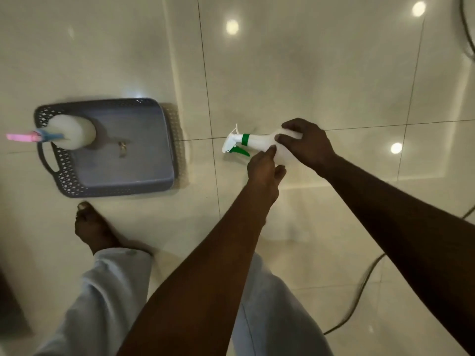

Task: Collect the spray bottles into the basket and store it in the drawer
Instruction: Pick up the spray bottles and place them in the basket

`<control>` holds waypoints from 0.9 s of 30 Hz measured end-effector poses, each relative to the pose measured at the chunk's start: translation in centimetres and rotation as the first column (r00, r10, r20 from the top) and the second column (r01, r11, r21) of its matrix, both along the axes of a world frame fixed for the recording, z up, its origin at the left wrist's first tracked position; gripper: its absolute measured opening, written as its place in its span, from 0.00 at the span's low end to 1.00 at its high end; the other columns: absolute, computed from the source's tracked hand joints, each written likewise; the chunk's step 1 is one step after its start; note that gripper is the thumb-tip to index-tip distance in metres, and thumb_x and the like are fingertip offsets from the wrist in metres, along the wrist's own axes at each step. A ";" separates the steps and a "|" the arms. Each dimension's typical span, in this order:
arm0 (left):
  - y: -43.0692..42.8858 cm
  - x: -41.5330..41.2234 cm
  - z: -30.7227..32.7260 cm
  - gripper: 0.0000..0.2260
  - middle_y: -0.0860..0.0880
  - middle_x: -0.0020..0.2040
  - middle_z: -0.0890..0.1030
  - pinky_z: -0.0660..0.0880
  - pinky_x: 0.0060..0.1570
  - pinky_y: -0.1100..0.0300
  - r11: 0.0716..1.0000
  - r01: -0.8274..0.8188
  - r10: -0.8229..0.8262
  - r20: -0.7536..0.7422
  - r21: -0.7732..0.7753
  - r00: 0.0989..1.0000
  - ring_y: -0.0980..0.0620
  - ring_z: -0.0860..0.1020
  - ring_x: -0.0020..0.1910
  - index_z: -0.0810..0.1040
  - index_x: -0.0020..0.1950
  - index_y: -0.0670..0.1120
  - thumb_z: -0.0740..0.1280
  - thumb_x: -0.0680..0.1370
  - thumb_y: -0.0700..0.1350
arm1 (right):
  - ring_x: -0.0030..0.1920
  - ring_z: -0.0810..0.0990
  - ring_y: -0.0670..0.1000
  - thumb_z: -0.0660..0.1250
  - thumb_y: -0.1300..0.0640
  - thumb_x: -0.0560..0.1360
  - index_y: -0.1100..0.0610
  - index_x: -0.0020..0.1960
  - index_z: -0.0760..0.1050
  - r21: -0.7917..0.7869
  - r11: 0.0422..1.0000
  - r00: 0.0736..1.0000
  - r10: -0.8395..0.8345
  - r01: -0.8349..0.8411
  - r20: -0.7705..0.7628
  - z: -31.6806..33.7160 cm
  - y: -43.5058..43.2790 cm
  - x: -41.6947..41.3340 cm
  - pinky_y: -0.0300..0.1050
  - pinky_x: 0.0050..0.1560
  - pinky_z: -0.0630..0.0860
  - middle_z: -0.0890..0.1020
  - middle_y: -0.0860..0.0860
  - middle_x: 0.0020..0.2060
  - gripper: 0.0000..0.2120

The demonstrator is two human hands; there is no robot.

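Glossy cream floor tiles (321, 73) with thin dark seams fill the view from above, dotted with bright reflections of ceiling lights. Places below are given relative to the basket.

At its far left end, a pink and blue spray head (30, 136) sticks out past the rim. It belongs to a white spray bottle (73, 131) standing inside the left end of the basket. The grey plastic basket (115, 181) sits on the floor, rectangular, with latticed walls, a solid bottom and a loop handle on its left side. The rest of its bottom is bare apart from a small unclear mark near the middle.

Just below the basket, a bare foot (93, 227) rests on the tiles, with a pale trouser leg (102, 299) rising toward the viewer.

To the right of the basket, apart from it, a second white spray bottle with a green collar and green trigger (253, 142) lies level, nozzle pointing back toward the basket. Whether it rests on the floor or is just above it cannot be told. The left hand (264, 168) touches the underside of the bottle's body with its fingertips, fingers loosely curled rather than closed around it. The right hand (305, 142), farther right, wraps over the bottle's fat end, thumb and fingers clasping it.

Far to the right of the basket, a dark cable (359, 286) curves across the tiles at the edge of view.
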State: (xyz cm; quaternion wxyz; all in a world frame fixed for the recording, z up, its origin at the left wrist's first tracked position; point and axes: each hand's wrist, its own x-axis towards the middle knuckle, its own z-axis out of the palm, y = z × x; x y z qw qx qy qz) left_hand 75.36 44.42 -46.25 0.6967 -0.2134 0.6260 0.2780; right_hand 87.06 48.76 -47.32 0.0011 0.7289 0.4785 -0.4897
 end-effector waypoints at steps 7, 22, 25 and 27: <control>-2.6 -9.0 6.7 0.12 0.49 0.54 0.88 0.84 0.51 0.57 0.992 0.024 -0.013 -0.092 0.126 0.996 0.50 0.87 0.52 0.84 0.62 0.48 0.74 0.79 0.44 | 0.62 0.78 0.45 0.72 0.46 0.79 0.48 0.69 0.79 0.038 0.988 0.978 -0.143 0.150 -0.152 6.1 -2.9 -7.7 0.36 0.61 0.72 0.81 0.43 0.65 0.20; -7.4 -35.8 10.4 0.24 0.55 0.58 0.84 0.78 0.49 0.74 0.907 0.386 -0.231 -0.565 0.170 0.792 0.65 0.83 0.56 0.78 0.70 0.46 0.78 0.75 0.44 | 0.75 0.73 0.53 0.66 0.55 0.83 0.50 0.79 0.71 0.011 0.982 0.930 0.183 -0.190 -0.319 8.8 -5.1 -33.7 0.41 0.72 0.68 0.74 0.49 0.77 0.25; -8.9 -40.0 8.5 0.27 0.62 0.51 0.80 0.71 0.38 0.83 0.832 0.555 -0.373 -0.716 0.024 0.590 0.73 0.81 0.46 0.77 0.68 0.46 0.79 0.73 0.53 | 0.74 0.73 0.54 0.66 0.60 0.80 0.49 0.79 0.71 -0.052 0.979 0.932 0.169 -0.196 -0.322 7.3 -5.2 -38.3 0.40 0.71 0.68 0.74 0.50 0.77 0.27; -9.8 -42.3 6.4 0.36 0.57 0.61 0.82 0.77 0.51 0.73 0.780 0.618 -0.475 -0.737 -0.099 0.481 0.62 0.82 0.59 0.73 0.75 0.53 0.76 0.70 0.65 | 0.73 0.74 0.54 0.66 0.63 0.78 0.49 0.78 0.72 -0.095 0.980 0.929 0.133 -0.175 -0.345 5.8 -5.6 -41.1 0.38 0.67 0.67 0.74 0.51 0.77 0.29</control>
